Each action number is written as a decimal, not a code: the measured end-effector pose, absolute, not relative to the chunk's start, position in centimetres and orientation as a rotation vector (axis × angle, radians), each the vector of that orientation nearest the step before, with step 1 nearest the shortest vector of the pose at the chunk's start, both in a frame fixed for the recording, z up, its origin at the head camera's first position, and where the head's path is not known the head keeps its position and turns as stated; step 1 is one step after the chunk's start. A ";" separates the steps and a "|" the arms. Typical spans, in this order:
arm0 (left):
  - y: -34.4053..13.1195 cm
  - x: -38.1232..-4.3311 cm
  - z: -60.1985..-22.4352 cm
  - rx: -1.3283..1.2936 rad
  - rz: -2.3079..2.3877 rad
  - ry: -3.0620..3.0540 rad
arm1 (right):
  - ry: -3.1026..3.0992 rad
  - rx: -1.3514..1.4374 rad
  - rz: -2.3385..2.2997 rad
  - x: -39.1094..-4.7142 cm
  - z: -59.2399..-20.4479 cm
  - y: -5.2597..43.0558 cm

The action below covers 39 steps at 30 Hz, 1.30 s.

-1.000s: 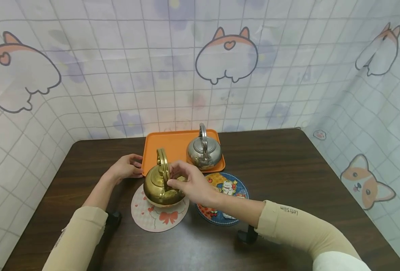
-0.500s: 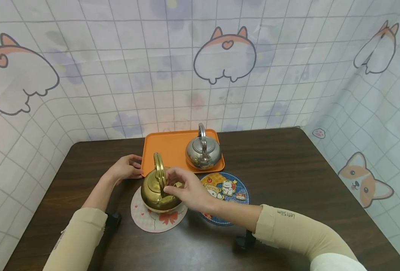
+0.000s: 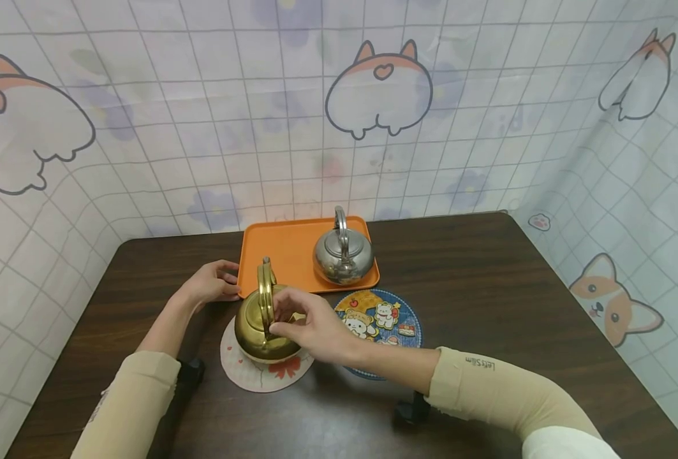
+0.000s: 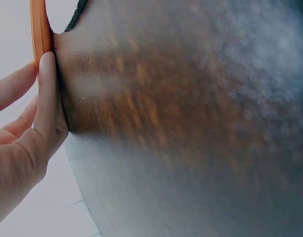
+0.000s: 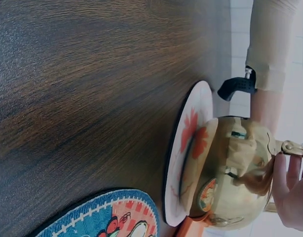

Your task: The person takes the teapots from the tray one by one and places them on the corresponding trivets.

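Note:
In the head view a gold kettle (image 3: 252,335) is over the pink round placemat (image 3: 252,380). My right hand (image 3: 314,328) pinches the lower right part of its upright handle with thumb and fingers. The right wrist view shows the kettle's body (image 5: 240,182) close above the placemat (image 5: 178,168); whether its base touches the placemat I cannot tell. My left hand (image 3: 211,282) lies at the left rim of an orange tray (image 3: 281,245), its fingertips touching that edge. A silver kettle (image 3: 344,258) stands on the tray's right half.
A blue round placemat (image 3: 387,315) with cartoon pictures lies right of the pink one, partly under my right forearm. The dark wooden table (image 3: 465,274) runs back to a tiled-pattern curtain (image 3: 293,127) that also closes off both sides.
My right hand and the gold kettle have shifted a little to the left and toward me, and the handle appears turned slightly. The left hand stays at the tray's edge.

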<state>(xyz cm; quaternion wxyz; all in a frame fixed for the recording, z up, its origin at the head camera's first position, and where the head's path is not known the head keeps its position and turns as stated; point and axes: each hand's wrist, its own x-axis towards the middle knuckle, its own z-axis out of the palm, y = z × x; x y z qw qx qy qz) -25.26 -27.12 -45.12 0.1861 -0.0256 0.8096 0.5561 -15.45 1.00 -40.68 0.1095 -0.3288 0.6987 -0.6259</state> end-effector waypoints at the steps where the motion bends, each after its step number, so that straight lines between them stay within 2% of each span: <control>1: -27.1 -25.3 -45.1 -0.076 1.569 2.280 | 2.050 -0.971 -1.837 -15.5 -40.7 1.0; 17: -27.0 -25.2 -44.6 -0.079 1.578 2.261 | 1.907 -1.006 -1.840 -15.7 -41.0 1.6; 39: -27.3 -25.5 -45.1 -0.070 1.571 2.262 | 2.039 -1.039 -1.738 -17.9 -41.0 5.8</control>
